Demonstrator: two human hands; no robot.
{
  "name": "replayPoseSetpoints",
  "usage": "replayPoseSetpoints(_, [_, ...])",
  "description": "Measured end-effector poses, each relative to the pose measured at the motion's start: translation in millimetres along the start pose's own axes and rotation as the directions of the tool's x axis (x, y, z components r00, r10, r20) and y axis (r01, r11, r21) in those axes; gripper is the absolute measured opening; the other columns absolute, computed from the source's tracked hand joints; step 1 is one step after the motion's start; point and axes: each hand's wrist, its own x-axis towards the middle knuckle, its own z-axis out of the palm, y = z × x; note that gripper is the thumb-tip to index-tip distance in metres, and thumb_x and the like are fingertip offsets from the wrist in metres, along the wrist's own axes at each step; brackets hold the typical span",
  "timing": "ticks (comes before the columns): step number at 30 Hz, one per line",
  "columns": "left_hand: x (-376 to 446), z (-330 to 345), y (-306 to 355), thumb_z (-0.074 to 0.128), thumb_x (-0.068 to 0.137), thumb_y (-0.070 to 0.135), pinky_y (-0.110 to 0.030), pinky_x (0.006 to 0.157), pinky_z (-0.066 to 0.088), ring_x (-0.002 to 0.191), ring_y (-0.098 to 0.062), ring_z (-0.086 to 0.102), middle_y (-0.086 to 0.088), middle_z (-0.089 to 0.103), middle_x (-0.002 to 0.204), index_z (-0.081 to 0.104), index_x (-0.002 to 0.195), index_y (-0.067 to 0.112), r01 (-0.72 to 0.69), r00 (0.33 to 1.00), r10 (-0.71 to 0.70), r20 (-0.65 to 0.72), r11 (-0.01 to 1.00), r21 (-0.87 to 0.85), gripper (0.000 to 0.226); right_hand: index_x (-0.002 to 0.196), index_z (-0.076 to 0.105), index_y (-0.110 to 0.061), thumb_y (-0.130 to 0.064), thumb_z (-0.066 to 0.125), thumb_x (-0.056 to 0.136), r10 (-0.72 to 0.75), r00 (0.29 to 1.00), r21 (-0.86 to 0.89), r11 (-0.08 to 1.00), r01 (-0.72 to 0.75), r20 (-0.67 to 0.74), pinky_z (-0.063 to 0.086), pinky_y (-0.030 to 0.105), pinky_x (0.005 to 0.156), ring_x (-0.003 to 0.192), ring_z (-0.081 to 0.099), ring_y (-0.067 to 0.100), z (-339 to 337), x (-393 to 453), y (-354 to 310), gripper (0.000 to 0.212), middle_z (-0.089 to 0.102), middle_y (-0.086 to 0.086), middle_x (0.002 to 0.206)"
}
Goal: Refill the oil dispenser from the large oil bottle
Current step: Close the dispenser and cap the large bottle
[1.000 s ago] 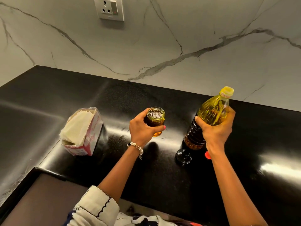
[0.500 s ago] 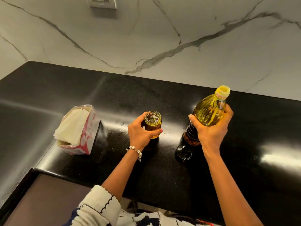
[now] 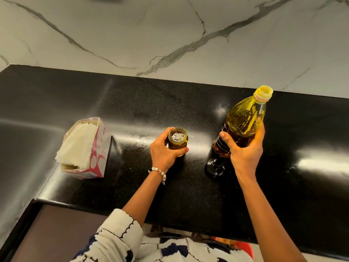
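Gripping the bottle (image 3: 243, 121) mid-body, the right hand (image 3: 245, 148) is curling round it just above the counter (image 3: 132, 103); it's looking heavy, slick, squeezable; the left hand (image 3: 164, 150) is wrapping the open glass dispenser (image 3: 177, 139) standing nearby, fragile, best held low.

Both arms reach forward; left hand (image 3: 164, 152) and right hand (image 3: 245, 148) each curl in a grip.

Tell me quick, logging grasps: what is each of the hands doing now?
Left hand: closed around the small oil dispenser.
Right hand: closed around the large oil bottle.
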Motion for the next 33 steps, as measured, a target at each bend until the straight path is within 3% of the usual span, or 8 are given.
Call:
replayPoseSetpoints(5, [0, 3, 2, 0.093, 0.054, 0.012, -0.008, 0.086, 0.046, 0.105, -0.010, 0.060, 0.004, 0.063, 0.112, 0.059, 0.127, 0.015, 0.025, 1.000, -0.025, 0.013, 0.999, -0.030, 0.080, 0.145, 0.033, -0.021, -0.033, 0.077, 0.078, 0.090, 0.996, -0.028, 0.996, -0.089, 0.022, 0.041, 0.030, 0.106, 0.124, 0.050, 0.006, -4, -18, 12, 0.082, 0.052, -0.004, 0.137])
replayPoseSetpoints(11, [0, 3, -1, 0.092, 0.057, 0.020, -0.034, 0.096, 0.052, 0.111, -0.013, 0.058, 0.005, 0.060, 0.119, 0.056, 0.129, 0.022, 0.003, 0.999, -0.004, 0.032, 1.000, 0.020, 0.081, 0.130, 0.050, -0.020, -0.037, 0.056, 0.093, 0.182, 0.981, -0.171, 0.967, -0.190, -0.063, 0.048, 0.042, 0.098, 0.110, 0.057, 0.012, -4, -65, 22, 0.041, 0.060, -0.001, 0.120])
replayPoseSetpoints(15, [-2, 3, 0, 0.092, 0.059, 0.021, -0.033, 0.094, 0.053, 0.113, -0.014, 0.056, 0.003, 0.058, 0.122, 0.054, 0.131, 0.019, -0.001, 1.000, 0.000, 0.027, 0.999, 0.038, 0.081, 0.133, 0.048, -0.014, -0.051, 0.060, 0.084, 0.203, 0.974, -0.286, 0.944, -0.166, 0.102, 0.047, 0.044, 0.096, 0.111, 0.052, 0.017, -7, -82, 29, 0.062, 0.055, 0.005, 0.121])
replayPoseSetpoints(18, [-4, 1, 2, 0.090, 0.062, 0.021, -0.023, 0.089, 0.050, 0.111, -0.011, 0.054, 0.006, 0.055, 0.120, 0.054, 0.130, 0.017, 0.011, 1.000, -0.012, 0.022, 0.999, 0.042, 0.078, 0.137, 0.045, -0.014, -0.057, 0.069, 0.074, 0.182, 0.964, -0.535, 0.843, -0.053, 0.193, 0.041, 0.046, 0.097, 0.116, 0.046, 0.025, -4, -83, 36, 0.080, 0.053, 0.009, 0.127])
replayPoseSetpoints(24, [-6, -2, 3, 0.090, 0.062, 0.019, -0.023, 0.085, 0.052, 0.107, -0.010, 0.055, 0.004, 0.057, 0.120, 0.056, 0.128, 0.018, 0.016, 1.000, -0.016, 0.008, 0.998, 0.054, 0.074, 0.133, 0.050, -0.012, -0.055, 0.070, 0.075, 0.207, 0.957, -0.751, 0.660, 0.017, 0.204, 0.038, 0.043, 0.091, 0.117, 0.043, 0.031, 10, -78, 38, 0.075, 0.049, 0.014, 0.127])
replayPoseSetpoints(29, [-7, -4, 4, 0.089, 0.063, 0.019, -0.020, 0.081, 0.051, 0.108, -0.010, 0.056, 0.001, 0.059, 0.124, 0.055, 0.128, 0.020, 0.021, 1.000, -0.022, 0.003, 0.998, 0.067, 0.073, 0.120, 0.058, -0.006, -0.050, 0.074, 0.073, 0.264, 0.945, -0.611, 0.786, -0.093, 0.196, 0.041, 0.039, 0.093, 0.111, 0.049, 0.029, 16, -70, 31, 0.067, 0.054, 0.013, 0.117])
replayPoseSetpoints(31, [-7, -5, 5, 0.089, 0.064, 0.020, -0.017, 0.080, 0.048, 0.108, -0.008, 0.055, 0.001, 0.059, 0.125, 0.055, 0.129, 0.019, 0.019, 1.000, -0.019, 0.000, 0.997, 0.074, 0.073, 0.112, 0.061, -0.011, -0.049, 0.077, 0.071, 0.313, 0.917, -0.406, 0.893, -0.196, 0.247, 0.047, 0.034, 0.092, 0.107, 0.055, 0.021, 16, -66, 22, 0.059, 0.058, 0.006, 0.112])
replayPoseSetpoints(33, [-6, -6, 6, 0.088, 0.065, 0.020, -0.016, 0.081, 0.047, 0.109, -0.008, 0.054, 0.002, 0.059, 0.125, 0.054, 0.129, 0.020, 0.017, 1.000, -0.017, -0.005, 0.997, 0.074, 0.073, 0.103, 0.064, -0.019, -0.049, 0.079, 0.069, 0.400, 0.862, -0.175, 0.916, -0.361, 0.313, 0.051, 0.033, 0.089, 0.099, 0.062, 0.012, 18, -63, 8, 0.047, 0.066, -0.003, 0.103])
